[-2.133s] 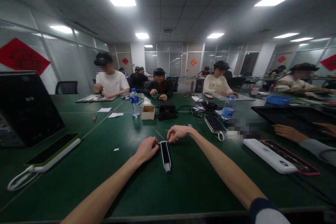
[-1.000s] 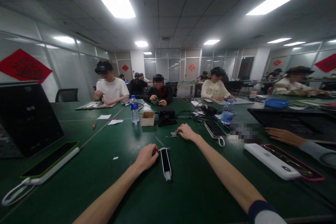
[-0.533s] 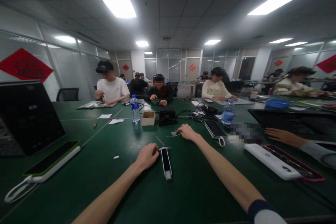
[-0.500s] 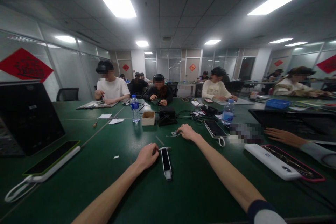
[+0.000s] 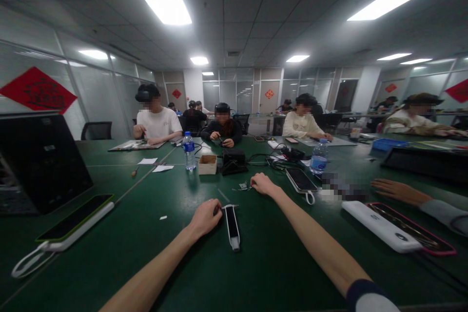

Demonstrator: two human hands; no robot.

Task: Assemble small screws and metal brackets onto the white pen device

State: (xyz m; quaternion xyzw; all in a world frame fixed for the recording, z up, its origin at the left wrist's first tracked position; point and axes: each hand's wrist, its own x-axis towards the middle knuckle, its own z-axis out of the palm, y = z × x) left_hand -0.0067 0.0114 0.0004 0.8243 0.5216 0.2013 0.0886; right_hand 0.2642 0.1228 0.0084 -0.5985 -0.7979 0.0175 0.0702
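On the green worktop [image 5: 109, 253] I count two hands of my own: my left hand [image 5: 204, 216] and my right hand [image 5: 263, 185]. One slim black-and-white device [image 5: 231, 221] lies by my left hand, and a small cluster of tiny parts [image 5: 243, 186], too small to count, sits by my right. There are two water bottles, one [image 5: 189, 151] on the left and one [image 5: 319, 156] on the right. I see one cardboard box [image 5: 207, 164], one black box [image 5: 233, 161], one phone [image 5: 300, 180], two white power banks [image 5: 380, 225] [image 5: 73, 224], two paper slips [image 5: 155, 165] and one blue tray [image 5: 389, 144]. One co-worker's hand [image 5: 397, 190] rests at my right, and four people sit across.
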